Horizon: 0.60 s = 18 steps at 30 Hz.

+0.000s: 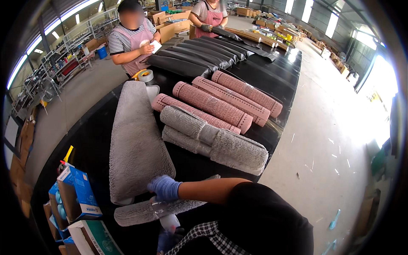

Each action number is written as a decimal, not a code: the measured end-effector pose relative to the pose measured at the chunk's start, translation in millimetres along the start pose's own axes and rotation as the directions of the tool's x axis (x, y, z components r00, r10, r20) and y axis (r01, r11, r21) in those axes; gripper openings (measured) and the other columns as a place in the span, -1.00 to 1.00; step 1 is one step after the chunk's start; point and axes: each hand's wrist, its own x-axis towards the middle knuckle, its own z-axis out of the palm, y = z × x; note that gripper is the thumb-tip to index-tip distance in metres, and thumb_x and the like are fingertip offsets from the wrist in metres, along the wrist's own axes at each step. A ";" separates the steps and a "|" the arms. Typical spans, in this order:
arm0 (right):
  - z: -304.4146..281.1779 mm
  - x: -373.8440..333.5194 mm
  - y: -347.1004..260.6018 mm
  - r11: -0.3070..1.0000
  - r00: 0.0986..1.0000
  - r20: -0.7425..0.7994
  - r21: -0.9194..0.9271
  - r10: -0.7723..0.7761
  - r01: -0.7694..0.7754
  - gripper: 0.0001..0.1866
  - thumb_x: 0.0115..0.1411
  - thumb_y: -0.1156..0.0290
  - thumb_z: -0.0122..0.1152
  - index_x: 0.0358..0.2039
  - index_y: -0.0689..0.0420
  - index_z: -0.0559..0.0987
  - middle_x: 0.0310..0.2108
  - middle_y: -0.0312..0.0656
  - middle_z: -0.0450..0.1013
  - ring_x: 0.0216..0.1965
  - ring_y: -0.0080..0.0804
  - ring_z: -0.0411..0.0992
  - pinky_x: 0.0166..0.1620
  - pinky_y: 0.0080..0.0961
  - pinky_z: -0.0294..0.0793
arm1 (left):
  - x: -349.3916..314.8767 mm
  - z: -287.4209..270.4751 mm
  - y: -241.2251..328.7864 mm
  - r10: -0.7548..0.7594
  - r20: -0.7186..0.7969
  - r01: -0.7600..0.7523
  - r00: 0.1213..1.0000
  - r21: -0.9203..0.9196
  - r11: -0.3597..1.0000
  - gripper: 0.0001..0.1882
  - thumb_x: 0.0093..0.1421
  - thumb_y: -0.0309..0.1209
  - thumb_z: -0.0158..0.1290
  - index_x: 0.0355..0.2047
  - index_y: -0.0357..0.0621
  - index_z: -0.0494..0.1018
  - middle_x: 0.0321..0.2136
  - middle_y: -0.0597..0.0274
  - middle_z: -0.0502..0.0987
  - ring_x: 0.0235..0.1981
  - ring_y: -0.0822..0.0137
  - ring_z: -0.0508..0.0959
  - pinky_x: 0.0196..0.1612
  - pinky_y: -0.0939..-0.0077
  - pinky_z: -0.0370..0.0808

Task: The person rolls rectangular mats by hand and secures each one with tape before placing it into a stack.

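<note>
My right hand (165,188), in a light blue glove, has its fingers curled down onto a slim rolled grey mat (135,213) near the front of the table. A clear tape band (160,208) crosses the middle of this roll. Just below the band, a pale roll of tape (170,222) stands against the mat. My left hand (168,240), in a darker blue glove, grips it from below, its fingers partly in shadow. Beyond my right hand lies a flat, fluffy grey mat (138,144). Thicker grey rolled mats (238,151), bound with clear tape, rest to its right.
Several pink rolled mats (212,106) lie behind the grey ones. Open blue boxes (80,193) stand at front left. A tape dispenser (145,76) sits at the far left edge beside black sheeting (187,59). Two people in pink aprons (138,42) stand across the table.
</note>
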 end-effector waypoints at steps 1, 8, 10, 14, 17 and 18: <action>-10.9 -1.8 -11.2 0.980 0.977 0.201 0.166 0.073 -0.108 -0.27 0.02 -0.19 0.40 0.02 0.12 0.55 -0.05 -0.01 0.50 0.03 -0.01 0.47 0.06 -0.17 0.48 | 1.6 -0.1 3.9 -0.020 0.026 0.021 0.999 -0.045 0.999 -0.57 0.37 -0.18 0.13 0.08 -0.20 0.35 -0.31 0.17 0.60 -0.50 0.44 0.52 -0.51 0.61 0.46; 44.7 -9.2 -8.6 0.999 0.973 0.227 0.013 -0.052 0.050 -0.22 -0.09 -0.10 0.51 0.05 0.11 0.51 -0.21 0.04 0.57 -0.11 0.05 0.57 -0.01 -0.13 0.54 | 23.1 -3.6 -6.8 0.164 0.063 -0.171 0.984 0.136 0.976 -0.47 0.34 -0.22 0.18 0.17 -0.14 0.23 -0.20 -0.01 0.59 -0.52 0.49 0.49 -0.54 0.65 0.42; 50.7 -24.9 -2.0 0.980 0.967 0.221 0.178 -0.125 0.086 -0.23 -0.07 -0.16 0.48 0.08 0.04 0.55 -0.20 0.03 0.56 -0.06 0.04 0.55 0.02 -0.09 0.49 | 13.0 -3.4 -11.2 0.132 0.036 -0.137 0.991 0.171 0.976 -0.50 0.35 -0.20 0.15 0.14 -0.18 0.26 -0.22 0.02 0.59 -0.53 0.50 0.49 -0.54 0.65 0.42; 6.4 -9.6 12.0 0.999 0.998 0.049 -0.042 -0.028 0.031 -0.35 -0.09 -0.21 0.48 -0.14 0.04 0.70 -0.08 -0.03 0.53 -0.04 0.04 0.48 0.00 -0.14 0.50 | 8.3 0.2 -11.5 0.083 -0.001 -0.081 0.997 0.185 0.979 -0.55 0.38 -0.18 0.10 0.08 -0.26 0.32 -0.25 0.09 0.60 -0.54 0.50 0.47 -0.53 0.64 0.41; -10.1 23.7 23.3 1.000 0.986 -0.166 -0.021 0.016 -0.019 -0.33 -0.08 -0.19 0.47 -0.15 0.11 0.64 -0.11 0.02 0.53 -0.01 0.05 0.49 0.00 -0.14 0.52 | 15.2 2.9 12.3 0.066 -0.041 -0.057 0.997 0.190 0.980 -0.56 0.41 -0.16 0.06 0.04 -0.32 0.36 -0.28 0.15 0.60 -0.55 0.51 0.46 -0.53 0.63 0.40; 7.2 21.4 20.8 1.000 0.990 -0.143 0.015 0.006 -0.004 -0.32 -0.07 -0.15 0.47 -0.08 0.11 0.61 -0.12 0.02 0.53 -0.01 0.04 0.50 0.00 -0.14 0.52 | 22.7 -0.4 15.3 0.078 -0.026 -0.071 0.997 0.206 0.976 -0.56 0.41 -0.15 0.06 0.05 -0.30 0.37 -0.26 0.13 0.61 -0.54 0.48 0.47 -0.51 0.60 0.43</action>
